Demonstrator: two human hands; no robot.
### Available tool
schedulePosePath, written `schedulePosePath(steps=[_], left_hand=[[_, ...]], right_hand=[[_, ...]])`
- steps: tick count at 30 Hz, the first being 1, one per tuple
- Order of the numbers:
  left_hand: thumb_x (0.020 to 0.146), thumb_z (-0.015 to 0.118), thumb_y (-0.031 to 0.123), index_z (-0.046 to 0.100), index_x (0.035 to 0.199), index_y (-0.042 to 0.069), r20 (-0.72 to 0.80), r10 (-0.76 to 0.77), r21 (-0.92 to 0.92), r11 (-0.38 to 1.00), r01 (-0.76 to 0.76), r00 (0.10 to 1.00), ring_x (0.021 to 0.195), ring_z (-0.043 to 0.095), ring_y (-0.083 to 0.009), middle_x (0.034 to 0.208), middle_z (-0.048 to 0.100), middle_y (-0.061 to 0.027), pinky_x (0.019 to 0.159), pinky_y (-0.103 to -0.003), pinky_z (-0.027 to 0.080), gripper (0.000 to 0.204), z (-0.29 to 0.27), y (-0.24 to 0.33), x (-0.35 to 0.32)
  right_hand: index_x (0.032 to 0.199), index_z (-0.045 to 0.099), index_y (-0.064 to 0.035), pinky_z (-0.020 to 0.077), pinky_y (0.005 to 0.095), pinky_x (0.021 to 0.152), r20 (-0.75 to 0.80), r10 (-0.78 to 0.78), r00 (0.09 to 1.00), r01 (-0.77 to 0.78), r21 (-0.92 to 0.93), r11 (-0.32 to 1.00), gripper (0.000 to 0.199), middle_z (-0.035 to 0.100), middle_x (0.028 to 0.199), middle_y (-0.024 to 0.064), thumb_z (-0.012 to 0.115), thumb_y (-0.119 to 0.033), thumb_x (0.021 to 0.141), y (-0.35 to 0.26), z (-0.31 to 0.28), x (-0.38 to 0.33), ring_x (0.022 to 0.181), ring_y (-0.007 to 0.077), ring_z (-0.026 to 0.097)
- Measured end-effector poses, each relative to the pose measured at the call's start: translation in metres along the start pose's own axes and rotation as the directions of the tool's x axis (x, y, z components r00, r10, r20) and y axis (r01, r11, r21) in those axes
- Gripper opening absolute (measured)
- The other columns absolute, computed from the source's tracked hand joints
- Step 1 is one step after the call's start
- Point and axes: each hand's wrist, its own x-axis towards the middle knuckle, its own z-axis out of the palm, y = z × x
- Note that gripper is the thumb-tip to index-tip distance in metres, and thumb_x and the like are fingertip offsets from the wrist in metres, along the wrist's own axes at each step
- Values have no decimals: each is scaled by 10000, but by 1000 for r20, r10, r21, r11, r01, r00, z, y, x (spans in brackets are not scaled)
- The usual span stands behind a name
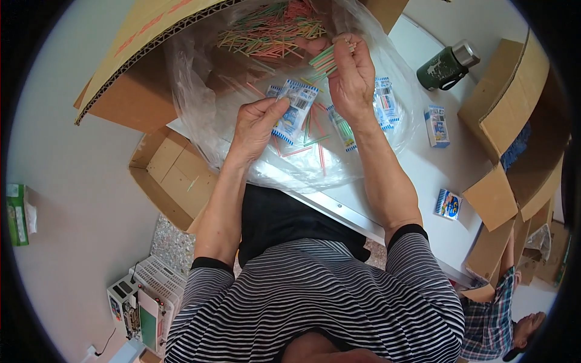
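Forearms stretch forward. The left hand (257, 128) pinches a blue-white packet (298, 112); the farther right hand (353, 78) grasps coloured sticks (324, 63), over the plastic bag (192, 103). The white table (417, 175) has room at right.

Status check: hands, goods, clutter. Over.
Left hand pinching blue-white packet. Right hand holding stick bundle. Clutter: loose sticks, more packets on clear plastic.

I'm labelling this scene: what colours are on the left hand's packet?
Mainly blue and white; the packet shows in the head view.
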Motion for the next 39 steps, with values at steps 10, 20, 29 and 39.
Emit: schedulePosePath(steps=[10,20,29,39], left_hand=[[969,681,296,746,1052,13,43,-17,-33,999,18,999,760,569,-31,878,694,38,697,-206,472,302,11,1,2],[973,676,299,746,1027,20,-13,6,-143,990,-8,1000,749,569,-25,868,693,37,677,-202,468,292,19,1,1],[972,682,251,741,1018,5,-85,139,-36,989,-143,987,729,551,-18,851,692,36,652,-191,455,257,24,3,1],[963,692,193,696,1145,-27,-137,152,-138,976,-170,979,819,615,-44,973,725,-25,732,-198,490,285,34,7,-2]], right_hand=[[1098,479,-31,492,282,859,29,-157,987,159,-74,985,161,706,1049,162,466,-187,1063,-6,14,-7,967,158,642],[1092,479,-3,496,339,941,87,-111,990,119,-95,988,177,684,1034,176,486,-176,1052,-9,19,-17,1039,232,662],[1131,512,-15,465,373,998,61,136,989,-137,9,991,186,668,1120,192,468,-167,1034,-3,14,-16,1142,285,627],[1291,611,22,430,360,1024,197,270,943,-132,-521,843,449,637,1280,146,437,-279,1008,-9,5,-13,1196,242,574]])
